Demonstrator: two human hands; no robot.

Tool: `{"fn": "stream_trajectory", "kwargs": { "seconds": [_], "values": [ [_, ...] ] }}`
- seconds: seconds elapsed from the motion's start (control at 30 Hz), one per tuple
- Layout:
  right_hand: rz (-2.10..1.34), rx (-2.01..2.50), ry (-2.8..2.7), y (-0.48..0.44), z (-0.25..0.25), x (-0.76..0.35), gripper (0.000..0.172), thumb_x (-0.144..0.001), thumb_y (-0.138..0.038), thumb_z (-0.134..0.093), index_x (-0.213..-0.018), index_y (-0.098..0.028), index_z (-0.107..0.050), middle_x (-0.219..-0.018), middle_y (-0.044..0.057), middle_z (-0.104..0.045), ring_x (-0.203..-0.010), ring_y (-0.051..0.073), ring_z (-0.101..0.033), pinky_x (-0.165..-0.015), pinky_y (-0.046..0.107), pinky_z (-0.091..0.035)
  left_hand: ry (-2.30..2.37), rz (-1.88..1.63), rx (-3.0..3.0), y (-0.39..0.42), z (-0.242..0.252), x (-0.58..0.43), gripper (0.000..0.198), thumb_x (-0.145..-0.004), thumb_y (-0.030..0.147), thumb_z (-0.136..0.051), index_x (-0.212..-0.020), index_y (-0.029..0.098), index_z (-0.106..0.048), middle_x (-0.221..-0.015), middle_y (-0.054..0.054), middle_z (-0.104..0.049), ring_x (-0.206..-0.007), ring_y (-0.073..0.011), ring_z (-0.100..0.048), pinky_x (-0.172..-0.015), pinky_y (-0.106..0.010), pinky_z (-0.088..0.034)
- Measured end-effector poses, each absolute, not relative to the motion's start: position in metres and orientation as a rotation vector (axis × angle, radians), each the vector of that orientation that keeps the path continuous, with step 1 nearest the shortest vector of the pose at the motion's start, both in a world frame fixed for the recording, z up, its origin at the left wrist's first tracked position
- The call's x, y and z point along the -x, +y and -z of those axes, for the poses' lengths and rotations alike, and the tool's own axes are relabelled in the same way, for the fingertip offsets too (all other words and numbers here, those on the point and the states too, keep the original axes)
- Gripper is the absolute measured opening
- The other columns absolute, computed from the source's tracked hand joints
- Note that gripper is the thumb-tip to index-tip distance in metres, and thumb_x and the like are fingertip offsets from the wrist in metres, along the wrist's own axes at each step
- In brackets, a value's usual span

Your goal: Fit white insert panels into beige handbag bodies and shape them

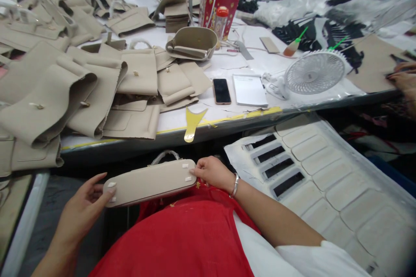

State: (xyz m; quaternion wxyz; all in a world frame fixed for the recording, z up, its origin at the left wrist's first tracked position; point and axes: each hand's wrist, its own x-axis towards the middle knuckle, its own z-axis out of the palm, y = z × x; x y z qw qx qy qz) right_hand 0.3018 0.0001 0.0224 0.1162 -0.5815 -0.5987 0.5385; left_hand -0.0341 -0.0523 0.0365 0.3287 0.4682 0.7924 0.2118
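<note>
A beige handbag (149,183) is held in the air between both hands, above the person's lap, with its long oval base turned upward and its rounded ends pointing left and right. Four small white tabs (185,165) are fixed near the ends of the base. A pale curved handle (164,156) is seen beyond the bag, on the side away from the person.

The left hand (79,212) is spread, with the left end of the bag gripped between the thumb and the curved fingers. The right hand (212,173) is set against the right end, its fingers lying close together; the thumb cannot be made out. A metal bangle (234,185) is worn on the right wrist. A red cloth (182,233) covers the lap just below both hands.

Ahead of the hands, a brass-coloured template (191,123) lies at the edge of the bench (169,132). Beige bag panels (42,99) are heaped on the bench ahead of the left hand. A phone (222,91) and a notepad (249,90) lie ahead of the right hand, with a white fan (314,72) further right. A white moulded sheet (325,181) lies to the right of the right hand.
</note>
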Motion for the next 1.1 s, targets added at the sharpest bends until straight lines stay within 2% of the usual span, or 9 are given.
{"fn": "stream_trajectory", "kwargs": {
  "seconds": [0.07, 0.13, 0.2, 0.3, 0.4, 0.53, 0.87, 1.1],
  "values": [
    [-1.564, 1.71, -1.78, 0.001, -0.023, -0.302, 0.028, -0.077, -0.039, -0.059, -0.061, -0.016, -0.056, -0.05, 0.0, -0.057, -0.044, 0.009, -0.049, -0.045, 0.02, -0.031, 2.216, -0.409, -1.61, -0.048, -0.04, 0.03, 0.061, -0.068, 0.054, -0.058, -0.118, 0.02, -0.052, -0.093, -0.007, -0.06, -0.09, -0.0282, -0.056, -0.083, -0.041, -0.044],
    [-1.548, 1.706, -1.804, 0.001, -0.024, -0.302, 0.027, -0.076, -0.038, -0.06, -0.061, -0.016, -0.057, -0.051, 0.0, -0.057, -0.044, 0.009, -0.049, -0.046, 0.02, -0.031, 2.158, -0.439, -1.988, -0.042, -0.043, 0.013, 0.056, -0.073, 0.052, -0.054, -0.119, 0.019, -0.052, -0.107, -0.011, -0.055, -0.105, -0.0312, -0.049, -0.094, -0.046, -0.036],
    [-1.529, 1.698, -1.823, 0.001, -0.025, -0.302, 0.027, -0.077, -0.038, -0.059, -0.06, -0.016, -0.057, -0.051, 0.0, -0.058, -0.045, 0.009, -0.049, -0.046, 0.02, -0.031, 1.883, -0.52, -2.235, -0.034, -0.045, -0.016, 0.057, -0.074, 0.05, -0.054, -0.122, 0.02, -0.049, -0.117, -0.012, -0.051, -0.111, -0.0295, -0.046, -0.098, -0.044, -0.032],
    [-1.511, 1.689, -1.85, 0.001, -0.025, -0.302, 0.027, -0.077, -0.038, -0.059, -0.06, -0.017, -0.058, -0.05, 0.0, -0.058, -0.044, 0.009, -0.049, -0.045, 0.02, -0.03, 1.416, -0.383, -2.393, -0.022, -0.042, -0.07, 0.069, -0.067, 0.05, -0.064, -0.125, 0.019, -0.045, -0.125, -0.013, -0.048, -0.115, -0.0295, -0.044, -0.099, -0.044, -0.032],
    [-1.521, 1.695, -1.861, 0.0, -0.027, -0.302, 0.027, -0.078, -0.038, -0.059, -0.061, -0.017, -0.057, -0.049, 0.0, -0.058, -0.042, 0.008, -0.048, -0.043, 0.02, -0.03, 1.246, -0.244, -2.444, -0.012, -0.033, -0.11, 0.077, -0.062, 0.049, -0.07, -0.125, 0.015, -0.043, -0.125, -0.016, -0.05, -0.114, -0.0314, -0.045, -0.096, -0.046, -0.036],
    [-1.574, 1.693, -1.82, -0.001, -0.03, -0.302, 0.027, -0.078, -0.038, -0.058, -0.062, -0.017, -0.055, -0.049, -0.001, -0.059, -0.038, 0.008, -0.05, -0.041, 0.019, -0.031, 1.273, -0.189, -2.458, -0.008, -0.023, -0.123, 0.076, -0.062, 0.045, -0.07, -0.123, 0.009, -0.044, -0.121, -0.02, -0.051, -0.11, -0.032, -0.049, -0.093, -0.045, -0.04],
    [-1.597, 1.702, -1.88, 0.001, -0.027, -0.305, 0.027, -0.08, -0.038, -0.054, -0.063, -0.016, -0.057, -0.05, -0.001, -0.061, -0.039, 0.009, -0.053, -0.045, 0.019, -0.037, 1.298, -0.241, -2.444, -0.008, -0.019, -0.121, 0.069, -0.061, 0.04, -0.069, -0.119, 0.011, -0.045, -0.115, -0.019, -0.054, -0.105, -0.0319, -0.052, -0.088, -0.045, -0.044],
    [-1.551, 1.711, -1.99, 0.007, -0.034, -0.306, 0.031, -0.081, -0.04, -0.052, -0.063, -0.015, -0.06, -0.05, 0.0, -0.061, -0.043, 0.009, -0.054, -0.046, 0.018, -0.035, 1.295, -0.168, -2.493, -0.006, -0.021, -0.124, 0.068, -0.063, 0.042, -0.067, -0.119, 0.009, -0.047, -0.116, -0.019, -0.054, -0.103, -0.0302, -0.052, -0.088, -0.042, -0.044]
  ]
}}
